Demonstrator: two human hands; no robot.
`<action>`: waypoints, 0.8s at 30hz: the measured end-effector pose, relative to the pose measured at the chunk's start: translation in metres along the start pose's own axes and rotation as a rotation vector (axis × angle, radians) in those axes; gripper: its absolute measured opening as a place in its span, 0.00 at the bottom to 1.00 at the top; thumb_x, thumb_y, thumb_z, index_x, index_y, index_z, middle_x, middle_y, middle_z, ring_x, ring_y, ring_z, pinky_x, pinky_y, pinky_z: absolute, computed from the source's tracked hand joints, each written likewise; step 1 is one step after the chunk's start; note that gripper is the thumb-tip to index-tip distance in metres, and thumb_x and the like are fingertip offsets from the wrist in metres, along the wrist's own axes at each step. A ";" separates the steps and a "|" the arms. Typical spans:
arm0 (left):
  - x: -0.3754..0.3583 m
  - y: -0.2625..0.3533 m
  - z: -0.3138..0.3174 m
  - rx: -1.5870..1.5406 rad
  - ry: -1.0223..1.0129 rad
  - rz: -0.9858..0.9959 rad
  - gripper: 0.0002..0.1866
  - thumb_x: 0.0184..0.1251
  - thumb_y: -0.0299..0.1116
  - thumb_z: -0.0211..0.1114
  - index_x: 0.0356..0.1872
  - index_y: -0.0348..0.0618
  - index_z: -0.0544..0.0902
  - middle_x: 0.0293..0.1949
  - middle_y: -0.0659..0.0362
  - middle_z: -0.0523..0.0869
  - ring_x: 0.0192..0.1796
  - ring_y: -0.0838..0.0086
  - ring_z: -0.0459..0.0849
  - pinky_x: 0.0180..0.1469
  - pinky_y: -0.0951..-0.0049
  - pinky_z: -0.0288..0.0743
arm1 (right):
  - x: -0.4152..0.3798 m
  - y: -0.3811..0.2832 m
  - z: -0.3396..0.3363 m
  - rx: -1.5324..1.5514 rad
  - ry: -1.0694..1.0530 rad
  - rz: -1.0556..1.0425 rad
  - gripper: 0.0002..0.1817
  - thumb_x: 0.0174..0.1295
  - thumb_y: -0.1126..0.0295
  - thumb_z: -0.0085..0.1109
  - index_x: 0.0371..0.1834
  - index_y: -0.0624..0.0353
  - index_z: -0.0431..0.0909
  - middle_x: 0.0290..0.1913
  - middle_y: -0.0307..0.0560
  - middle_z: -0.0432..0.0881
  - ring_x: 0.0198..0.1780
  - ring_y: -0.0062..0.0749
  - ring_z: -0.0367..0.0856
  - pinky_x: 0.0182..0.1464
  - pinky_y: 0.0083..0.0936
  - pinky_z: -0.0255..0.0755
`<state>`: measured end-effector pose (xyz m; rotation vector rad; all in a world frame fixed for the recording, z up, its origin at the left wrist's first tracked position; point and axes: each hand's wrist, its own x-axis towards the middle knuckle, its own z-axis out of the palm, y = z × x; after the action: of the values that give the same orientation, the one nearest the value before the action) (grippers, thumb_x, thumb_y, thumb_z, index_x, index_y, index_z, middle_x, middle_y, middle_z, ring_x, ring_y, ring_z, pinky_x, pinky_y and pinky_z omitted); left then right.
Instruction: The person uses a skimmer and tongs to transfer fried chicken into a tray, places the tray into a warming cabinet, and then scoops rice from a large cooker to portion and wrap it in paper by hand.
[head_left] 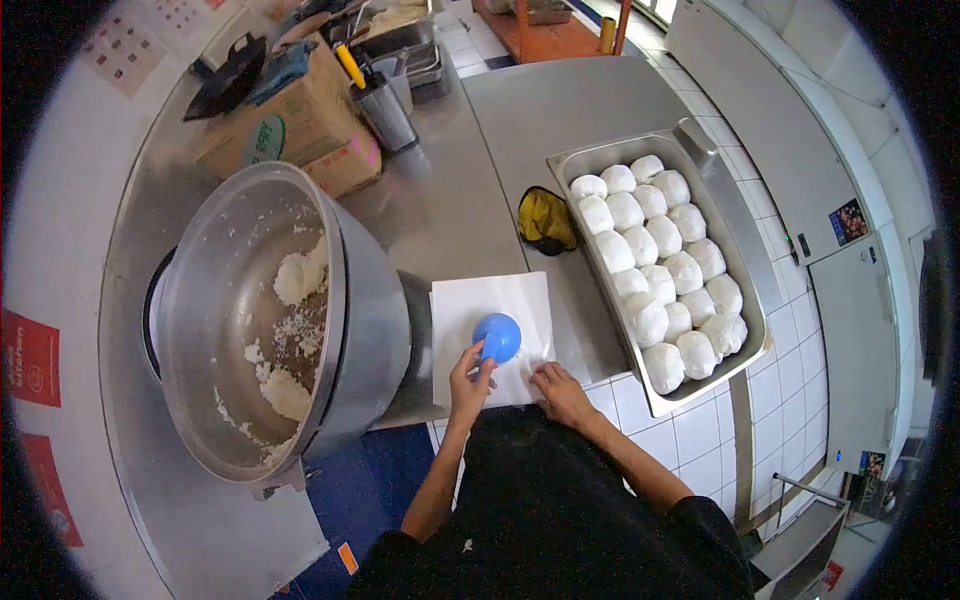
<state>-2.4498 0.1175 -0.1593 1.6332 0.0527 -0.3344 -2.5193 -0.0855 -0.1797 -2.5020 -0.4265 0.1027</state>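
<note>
My left hand [470, 382] has its fingers closed on the short handle of a round blue plastic scoop [499, 335]. The scoop rests over a stack of white paper sheets [492, 293] at the table's front edge; its underside is hidden. At the near right corner of the stack, my right hand [562, 394] pinches the paper edge with curled fingers. To the left stands a large metal pot [205, 330] with white rice [285, 392] stuck to its bottom and side. A steel tray [655, 403] of several white paper-wrapped parcels [663, 236] sits to the right.
A yellow and black pouch [546, 220] lies between paper and tray. Behind the pot are a cardboard box [300, 125] and a metal container [385, 115] with a yellow-handled tool. The steel table [440, 215] ends near my body. White chest freezers [860, 330] line the right.
</note>
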 end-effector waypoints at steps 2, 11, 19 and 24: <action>-0.014 0.039 0.001 -0.029 -0.004 0.000 0.21 0.67 0.27 0.61 0.60 0.38 0.71 0.36 0.55 0.84 0.27 0.79 0.82 0.22 0.82 0.72 | -0.002 0.006 0.010 0.006 -0.024 -0.006 0.21 0.47 0.75 0.61 0.48 0.61 0.72 0.51 0.53 0.72 0.58 0.48 0.69 0.61 0.36 0.67; -0.103 0.312 -0.076 0.640 0.692 0.326 0.20 0.70 0.30 0.56 0.62 0.40 0.72 0.37 0.55 0.84 0.33 0.77 0.82 0.34 0.76 0.75 | -0.003 0.005 -0.006 -0.053 -0.105 -0.218 0.15 0.49 0.77 0.57 0.43 0.65 0.75 0.47 0.53 0.74 0.56 0.46 0.71 0.58 0.35 0.70; -0.091 0.263 -0.064 0.682 0.508 0.725 0.10 0.63 0.28 0.61 0.44 0.39 0.82 0.39 0.52 0.86 0.43 0.66 0.84 0.47 0.68 0.75 | 0.013 0.003 -0.017 0.022 -0.075 -0.191 0.10 0.51 0.79 0.55 0.38 0.63 0.75 0.40 0.51 0.77 0.51 0.49 0.75 0.54 0.38 0.73; -0.049 0.081 -0.026 0.791 -0.073 0.408 0.24 0.53 0.35 0.71 0.52 0.42 0.78 0.51 0.50 0.79 0.56 0.57 0.74 0.59 0.58 0.67 | 0.016 -0.017 -0.021 0.254 0.195 0.215 0.05 0.60 0.77 0.54 0.38 0.62 0.74 0.37 0.56 0.80 0.42 0.54 0.79 0.46 0.42 0.73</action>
<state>-2.4726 0.1432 -0.0675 2.3483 -0.5217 -0.0925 -2.5055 -0.0790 -0.1525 -2.2718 -0.0580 -0.0032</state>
